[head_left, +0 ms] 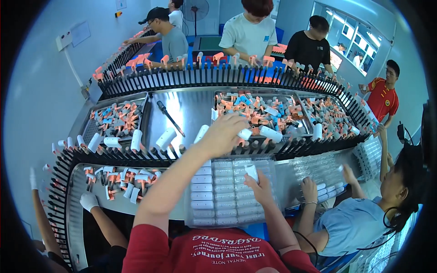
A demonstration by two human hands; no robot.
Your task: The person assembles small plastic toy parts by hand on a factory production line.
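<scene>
Reaching over the near rail, my left hand (225, 132) has its fingers closed around a small white plastic casing (244, 134) at the tops of the black posts. Lower and to the right, my right hand (261, 186) pinches another white casing (251, 171), held upright above a clear plastic blister tray (246, 207). The tray lies in front of me. White casings (201, 196) fill its left column, and the other pockets look clear. More white casings (271, 133) sit on posts to the right of my left hand.
Metal trays hold heaps of orange, grey and blue clamp-like pieces (259, 109). A black-handled tool (170, 118) lies on the steel top. Left of my arm is a pile of clamp pieces (120, 179) near a gloved hand (89, 200). At right a co-worker (337, 223) handles white casings.
</scene>
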